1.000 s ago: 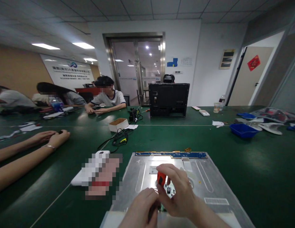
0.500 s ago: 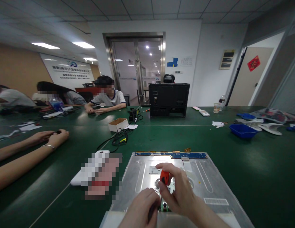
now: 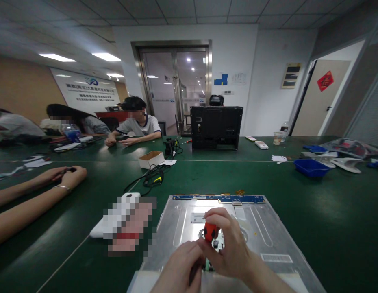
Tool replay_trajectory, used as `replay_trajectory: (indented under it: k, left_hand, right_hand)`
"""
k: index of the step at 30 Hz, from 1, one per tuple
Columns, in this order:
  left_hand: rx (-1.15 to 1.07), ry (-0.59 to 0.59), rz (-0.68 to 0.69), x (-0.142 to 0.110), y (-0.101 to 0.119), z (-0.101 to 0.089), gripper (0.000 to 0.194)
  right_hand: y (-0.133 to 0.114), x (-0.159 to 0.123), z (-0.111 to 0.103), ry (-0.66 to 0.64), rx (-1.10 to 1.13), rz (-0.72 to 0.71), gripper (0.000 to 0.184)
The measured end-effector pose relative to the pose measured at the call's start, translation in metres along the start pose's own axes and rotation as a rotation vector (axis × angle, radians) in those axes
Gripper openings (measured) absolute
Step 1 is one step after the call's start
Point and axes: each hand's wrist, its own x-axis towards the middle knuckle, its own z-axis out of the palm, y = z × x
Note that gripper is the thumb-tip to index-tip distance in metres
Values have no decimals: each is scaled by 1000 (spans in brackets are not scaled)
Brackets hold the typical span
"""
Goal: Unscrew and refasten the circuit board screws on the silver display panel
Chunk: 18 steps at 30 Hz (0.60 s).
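A screwdriver [image 3: 210,231] with an orange and black handle stands nearly upright in my right hand [image 3: 233,248], its handle between thumb and fingers. Its tip is hidden behind my hands. Close on the left, my left hand [image 3: 184,264] is curled with its fingertips by the screwdriver's shaft; what they pinch, if anything, is hidden. Under both hands lies a flat silver display panel [image 3: 268,228], a blue circuit strip [image 3: 246,199] along its far edge. Part of a green circuit board [image 3: 208,266] shows between my hands, near the panel's middle.
Left of the panel are a white device [image 3: 99,228] and a blurred-out pink item [image 3: 131,232]. Beyond lie black cables [image 3: 150,179], an open small box [image 3: 151,159] and a black monitor housing [image 3: 216,128]. A blue tray [image 3: 311,167] is at right. A co-worker's hands [image 3: 70,177] rest at left.
My right hand's fingers have shifted around the screwdriver handle, the index finger now curling over its top. The handle has turned. My left hand stays nearly in place.
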Motion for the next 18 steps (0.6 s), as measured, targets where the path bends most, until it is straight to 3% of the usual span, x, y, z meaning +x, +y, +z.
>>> replay_trajectory:
  k: [7,18]
  left_hand:
    - [-19,-10,-6,0,4,-2,25]
    - [1,-13,22,0,-1,-1,24]
  right_hand:
    - [0,-1,2,31,-16,-13,26]
    - [-1,1,0,-23,-7,-13,39]
